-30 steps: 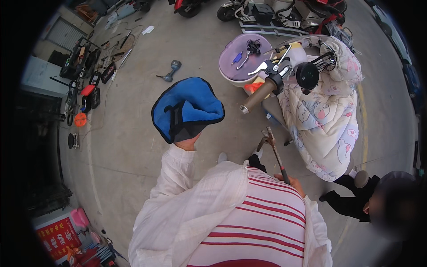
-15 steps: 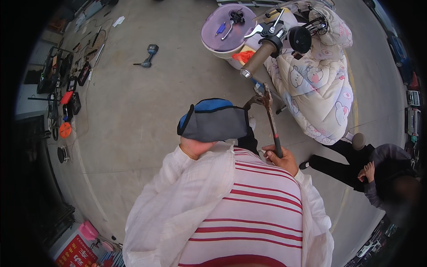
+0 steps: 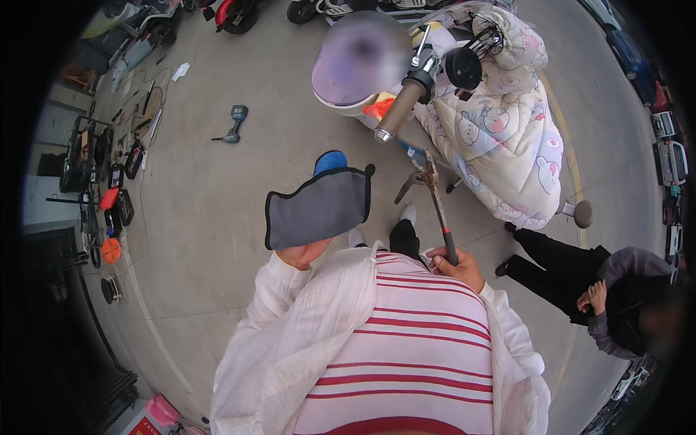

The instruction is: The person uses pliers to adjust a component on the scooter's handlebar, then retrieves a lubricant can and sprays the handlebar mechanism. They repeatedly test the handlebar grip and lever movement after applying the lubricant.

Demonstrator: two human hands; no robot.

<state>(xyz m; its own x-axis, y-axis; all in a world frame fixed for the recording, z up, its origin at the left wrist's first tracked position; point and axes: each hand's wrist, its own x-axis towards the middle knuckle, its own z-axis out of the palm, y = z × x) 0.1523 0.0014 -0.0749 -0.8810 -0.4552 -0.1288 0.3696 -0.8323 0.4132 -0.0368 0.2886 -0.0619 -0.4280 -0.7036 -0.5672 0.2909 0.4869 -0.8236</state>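
My left hand (image 3: 306,251) holds up a grey cloth piece (image 3: 319,206) with black edging and a blue part (image 3: 330,162) showing at its top. Most of my left fingers are hidden behind the cloth. My right hand (image 3: 461,268) is closed around the dark grip of a rusty, hammer-like metal tool (image 3: 437,196). A red band marks its handle, and a dark curved prong sticks out to the left of its head. Just beyond the tool is a handlebar with a brown grip (image 3: 401,110).
A cream quilted cover (image 3: 500,145) drapes the vehicle at right. Beside the handlebar stands a lidded purple-and-white bucket (image 3: 341,72). A cordless drill (image 3: 235,125) lies on the floor, with tools and a toolbox (image 3: 134,159) at far left. A person (image 3: 616,290) is at right.
The cloth piece in my left hand has shifted left and turned, showing more grey and less blue. My right hand keeps hold of the tool. The view has shifted, revealing more vehicles at the top.
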